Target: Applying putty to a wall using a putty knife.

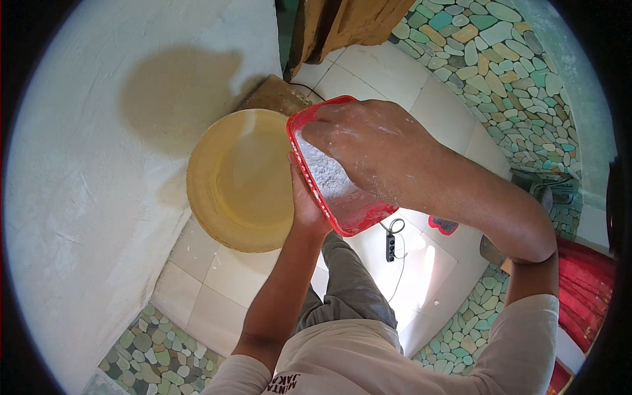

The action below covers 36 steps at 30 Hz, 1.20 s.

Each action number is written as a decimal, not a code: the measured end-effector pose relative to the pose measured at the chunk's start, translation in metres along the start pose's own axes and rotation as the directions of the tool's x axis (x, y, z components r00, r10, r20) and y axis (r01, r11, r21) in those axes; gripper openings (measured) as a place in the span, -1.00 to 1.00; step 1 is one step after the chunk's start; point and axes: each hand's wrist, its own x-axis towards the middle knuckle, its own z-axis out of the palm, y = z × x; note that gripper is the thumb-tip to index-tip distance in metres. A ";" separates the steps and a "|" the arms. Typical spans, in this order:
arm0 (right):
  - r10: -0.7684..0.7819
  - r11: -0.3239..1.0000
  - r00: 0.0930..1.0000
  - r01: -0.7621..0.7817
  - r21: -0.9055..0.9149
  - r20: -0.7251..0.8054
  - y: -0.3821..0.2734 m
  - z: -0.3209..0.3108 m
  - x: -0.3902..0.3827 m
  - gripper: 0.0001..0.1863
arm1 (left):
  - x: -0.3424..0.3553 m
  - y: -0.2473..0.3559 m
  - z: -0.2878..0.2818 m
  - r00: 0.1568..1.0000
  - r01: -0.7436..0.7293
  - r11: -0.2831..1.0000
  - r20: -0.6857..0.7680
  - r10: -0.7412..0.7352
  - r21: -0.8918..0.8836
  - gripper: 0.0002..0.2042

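A red plastic container (368, 217) with white powder (327, 174) in it is tilted in front of me. My left hand (307, 203) grips it from its left side, with the palm and fingers partly hidden by the wall. My right hand (372, 141) reaches in over the far edge. Its fingers are curled down into the powder, and the fingertips are hidden. White dust clings to the skin of that hand and its wrist. Just left of the container is a wide round yellow basin (199, 187), its right rim partly covered by the container and my left hand.
A whitish wall (85, 197) rises on the left. Pale tiles (217, 280) cover the floor, edged by green pebble mosaic (507, 85). A black power strip (390, 248) with a cord and a red heart-shaped object (443, 225) lie on the right. Wooden furniture (355, 29) stands at the far side.
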 end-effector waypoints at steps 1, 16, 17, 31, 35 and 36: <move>-0.002 0.999 1.000 0.003 0.044 -0.009 0.001 0.002 0.000 -0.66 | 0.000 0.000 -0.001 1.000 0.003 1.000 0.008 -0.003 -0.002 -0.23; 0.087 0.986 0.996 -0.087 0.139 0.004 0.021 0.007 -0.007 -0.70 | 0.015 -0.011 0.001 0.992 0.048 0.998 -0.118 -0.053 -0.046 -0.25; 0.091 0.986 0.996 -0.091 0.140 0.005 0.023 0.006 -0.008 -0.70 | 0.016 -0.014 0.001 0.994 0.030 1.000 -0.103 -0.028 0.011 -0.25; 0.307 0.300 0.934 0.087 0.950 -0.182 0.077 -0.001 -0.041 -0.82 | 0.054 -0.032 -0.026 0.881 0.218 0.877 0.473 0.012 -0.427 -0.30; 0.442 0.093 0.880 0.150 0.984 -0.176 0.102 0.020 -0.064 -0.79 | 0.038 -0.027 -0.092 0.996 0.093 0.945 0.038 -0.085 -0.314 -0.34; 0.501 0.043 0.848 0.173 0.984 -0.171 0.115 0.034 -0.071 -0.79 | 0.037 -0.021 -0.080 0.994 0.110 0.942 0.045 -0.101 -0.316 -0.34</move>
